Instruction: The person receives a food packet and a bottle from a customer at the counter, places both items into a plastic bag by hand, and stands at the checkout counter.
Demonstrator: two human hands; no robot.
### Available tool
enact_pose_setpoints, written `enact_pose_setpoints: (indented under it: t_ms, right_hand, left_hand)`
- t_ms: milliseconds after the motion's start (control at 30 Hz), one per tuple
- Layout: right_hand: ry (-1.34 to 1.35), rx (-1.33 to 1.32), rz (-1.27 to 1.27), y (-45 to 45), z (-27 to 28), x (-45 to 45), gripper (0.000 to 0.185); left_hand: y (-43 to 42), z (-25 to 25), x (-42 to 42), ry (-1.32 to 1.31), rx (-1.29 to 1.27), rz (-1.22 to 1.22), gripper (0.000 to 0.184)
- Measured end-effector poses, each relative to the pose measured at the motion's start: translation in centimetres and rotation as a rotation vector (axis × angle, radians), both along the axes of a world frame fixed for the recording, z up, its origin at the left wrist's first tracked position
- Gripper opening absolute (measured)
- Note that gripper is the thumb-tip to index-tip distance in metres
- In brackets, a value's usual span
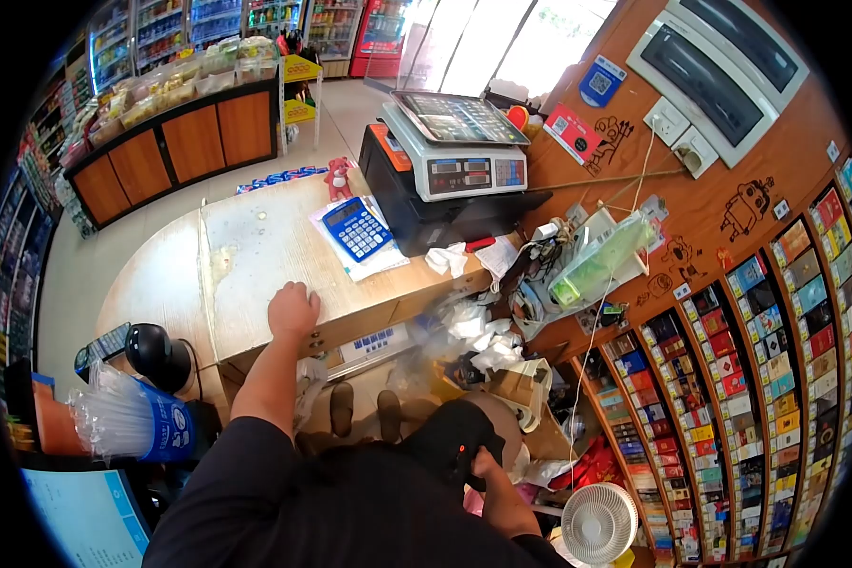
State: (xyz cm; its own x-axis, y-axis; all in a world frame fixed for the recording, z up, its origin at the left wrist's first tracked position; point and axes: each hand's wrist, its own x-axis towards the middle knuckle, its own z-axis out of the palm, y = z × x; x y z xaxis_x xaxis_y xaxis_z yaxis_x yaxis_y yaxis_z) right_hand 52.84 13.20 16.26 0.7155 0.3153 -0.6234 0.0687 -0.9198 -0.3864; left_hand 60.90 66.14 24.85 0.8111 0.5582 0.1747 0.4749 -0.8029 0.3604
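My left hand rests at the near edge of the pale wooden counter, its fingers curled in and nothing visible in them. Beyond it, a blue calculator lies on white papers, with a small red bear figure behind. Low down by my dark-clothed leg is my right hand. Its fingers are mostly hidden against the black cloth, so I cannot make out whether it holds anything.
A weighing scale stands on a black box to the right of the calculator. At left are a black scanner and a tub of straws. Crumpled tissues lie below the counter. A white fan stands beside packed shelves.
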Motion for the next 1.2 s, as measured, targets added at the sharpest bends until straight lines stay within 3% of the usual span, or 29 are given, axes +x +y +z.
enact_pose_setpoints:
  t_ms: [67, 167, 200, 267, 367, 500, 567, 600, 667, 733, 833, 867, 933, 967, 1000, 1033, 1133, 1200]
  right_hand:
    - [-0.033, -0.021, -0.074, -0.9, -2.6, -0.2, 0.060]
    - [0.065, 0.039, -0.246, -0.9, -2.3, -0.2, 0.060]
    - [0.146, 0.098, -0.300, 1.3, 3.0, -0.2, 0.060]
    - [0.184, 0.165, -0.397, 2.8, 5.6, -0.4, 0.053]
    - [0.084, 0.217, -0.520, 2.4, 3.5, -1.1, 0.038]
    - [0.074, 0.388, -0.620, -0.3, -2.1, -2.1, 0.037]
    - [-0.045, 0.318, -0.390, -3.0, -7.1, -2.4, 0.032]
    - [-0.169, 0.197, -0.146, -5.0, -10.7, -2.4, 0.028]
    - [-0.186, 0.320, -0.176, -6.4, -12.9, -3.1, 0.017]
    - [0.043, 0.798, -0.731, -6.0, -12.8, -3.8, 0.007]
    - [-0.003, 0.746, -0.896, -7.2, -12.5, -5.2, 0.012]
    - [-0.099, 0.809, -0.948, -8.1, -14.0, -5.8, 0.009]
    - [-0.189, 0.610, -1.049, -11.5, -18.1, -8.1, 0.009]
    - [-0.249, 0.608, -1.054, -15.2, -23.9, -10.2, 0.012]
    - [-0.310, 0.603, -1.059, -16.1, -25.1, -11.7, 0.021]
    - [-0.215, 0.553, -1.140, -17.3, -26.0, -12.3, 0.021]
    - [0.104, 0.516, -1.332, -11.0, -16.1, -9.8, 0.021]
    - [0.172, 0.509, -1.370, -8.8, -13.6, -8.2, 0.021]
  left_hand:
    - [0.0, -0.1, 0.0, -0.004, 0.002, -0.003, 0.032]
    - [0.1, -0.2, 0.0, -0.010, -0.004, -0.006, 0.031]
    - [0.1, -0.2, 0.1, -0.010, -0.004, -0.007, 0.031]
    - [0.1, -0.2, 0.1, -0.010, -0.007, -0.007, 0.031]
    - [0.1, -0.1, 0.1, -0.010, -0.013, -0.006, 0.032]
    - [0.2, -0.3, 0.1, -0.014, -0.014, -0.008, 0.031]
    - [0.2, -0.3, 0.2, -0.015, -0.018, -0.010, 0.031]
    - [0.2, -0.3, 0.2, -0.014, -0.021, -0.011, 0.031]
    - [0.2, -0.2, 0.1, -0.011, -0.025, -0.010, 0.031]
    - [0.1, -0.1, 0.0, -0.009, -0.027, -0.008, 0.031]
    - [0.2, -0.1, 0.0, 0.002, -0.020, -0.013, 0.031]
    - [0.2, 0.0, -0.1, 0.003, -0.020, -0.009, 0.031]
    - [0.1, 0.1, -0.1, 0.005, -0.020, -0.008, 0.031]
    - [0.0, 0.2, -0.1, 0.008, -0.018, -0.002, 0.031]
    - [0.0, 0.2, -0.1, 0.010, -0.015, 0.000, 0.032]
    - [-0.1, 0.2, -0.1, 0.012, -0.012, 0.002, 0.032]
    - [-0.2, 0.3, -0.1, 0.021, -0.018, -0.001, 0.032]
    - [-0.2, 0.4, -0.1, 0.032, -0.016, -0.004, 0.033]
